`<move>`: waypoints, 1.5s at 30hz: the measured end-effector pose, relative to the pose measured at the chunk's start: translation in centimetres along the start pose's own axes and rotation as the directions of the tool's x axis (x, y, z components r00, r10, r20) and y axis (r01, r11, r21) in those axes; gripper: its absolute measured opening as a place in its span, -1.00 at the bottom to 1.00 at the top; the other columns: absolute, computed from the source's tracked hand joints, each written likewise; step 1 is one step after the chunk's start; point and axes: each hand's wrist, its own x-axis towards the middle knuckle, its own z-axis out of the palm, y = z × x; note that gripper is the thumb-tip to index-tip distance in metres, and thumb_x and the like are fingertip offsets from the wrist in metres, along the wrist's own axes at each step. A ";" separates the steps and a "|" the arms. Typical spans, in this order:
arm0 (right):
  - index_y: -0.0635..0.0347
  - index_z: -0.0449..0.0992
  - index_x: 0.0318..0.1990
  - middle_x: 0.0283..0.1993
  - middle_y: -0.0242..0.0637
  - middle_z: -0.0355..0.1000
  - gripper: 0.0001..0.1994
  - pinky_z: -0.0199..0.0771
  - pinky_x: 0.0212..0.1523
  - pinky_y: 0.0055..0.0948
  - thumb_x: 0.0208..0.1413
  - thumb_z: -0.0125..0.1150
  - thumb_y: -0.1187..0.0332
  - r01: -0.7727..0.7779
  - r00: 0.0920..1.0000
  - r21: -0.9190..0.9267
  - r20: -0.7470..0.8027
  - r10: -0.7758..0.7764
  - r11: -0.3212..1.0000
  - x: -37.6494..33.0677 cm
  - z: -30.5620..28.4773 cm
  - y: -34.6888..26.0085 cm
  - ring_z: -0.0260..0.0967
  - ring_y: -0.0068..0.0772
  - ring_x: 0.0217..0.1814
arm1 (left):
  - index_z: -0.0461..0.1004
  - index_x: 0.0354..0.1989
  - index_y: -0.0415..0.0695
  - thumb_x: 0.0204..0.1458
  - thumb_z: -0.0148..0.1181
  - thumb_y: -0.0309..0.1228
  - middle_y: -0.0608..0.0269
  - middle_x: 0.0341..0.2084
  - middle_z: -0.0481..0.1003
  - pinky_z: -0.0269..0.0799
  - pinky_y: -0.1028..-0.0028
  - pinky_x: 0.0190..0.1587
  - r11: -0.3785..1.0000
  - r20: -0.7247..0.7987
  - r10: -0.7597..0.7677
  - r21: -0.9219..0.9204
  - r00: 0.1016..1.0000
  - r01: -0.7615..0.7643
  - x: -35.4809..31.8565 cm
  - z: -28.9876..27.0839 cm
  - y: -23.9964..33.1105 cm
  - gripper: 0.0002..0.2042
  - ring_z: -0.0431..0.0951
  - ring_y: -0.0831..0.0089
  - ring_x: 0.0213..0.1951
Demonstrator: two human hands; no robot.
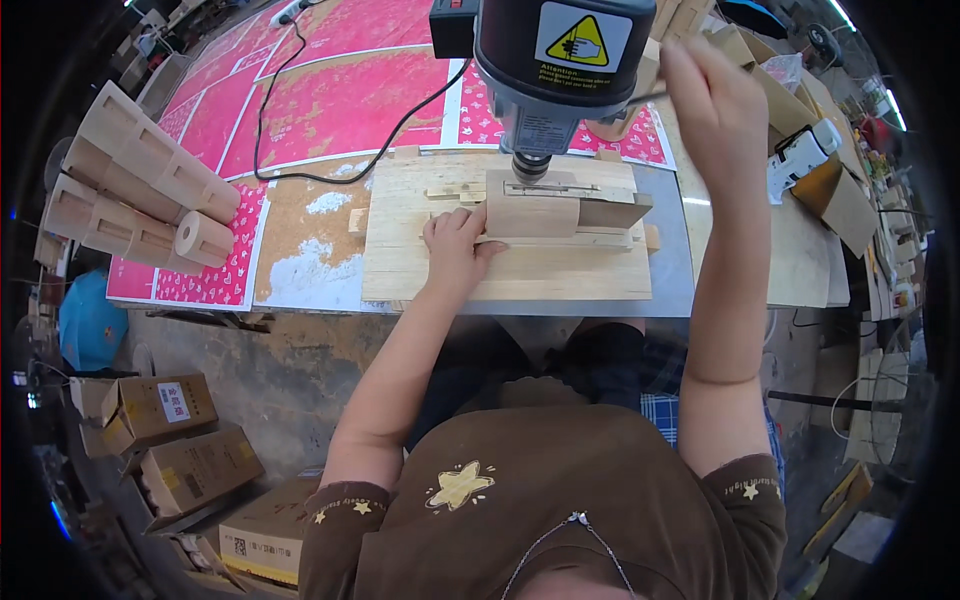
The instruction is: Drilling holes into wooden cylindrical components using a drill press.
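Note:
A drill press (565, 60) with a dark head stands over the work, its chuck (531, 166) pointing down at a pale wooden block (535, 214). The block lies in a wooden jig (420, 275) made of a flat board with strips fixed to it. My left hand (460, 242) grips the block's left end, thumb at the near side and fingers at the far side. My right hand (708, 105), slightly blurred, is raised right of the drill head, closed around the feed lever (648, 97). The drill tip is hard to make out against the block.
Stacked slotted wooden cylinders (140, 190) stand on the table's left. A black cable (330, 180) loops over the pink patterned covering (340, 100), where sawdust lies. At right are a white bottle (805, 155) and open cardboard (835, 200). Cardboard boxes (200, 470) sit on the floor at left.

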 end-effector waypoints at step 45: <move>0.19 0.39 -0.33 -0.38 -0.22 0.31 -0.76 0.25 -0.25 -0.20 -0.14 0.26 0.32 0.106 0.903 -0.026 0.421 -0.086 0.994 -15.7 5.3 3.9 0.27 -0.13 -0.26 | 0.40 -0.49 -0.20 -0.41 0.39 -0.52 0.35 -0.56 0.34 0.29 0.55 -0.30 0.901 0.211 -0.030 -0.418 0.977 0.118 -3.2 -14.0 -1.8 -0.71 0.35 0.54 -0.42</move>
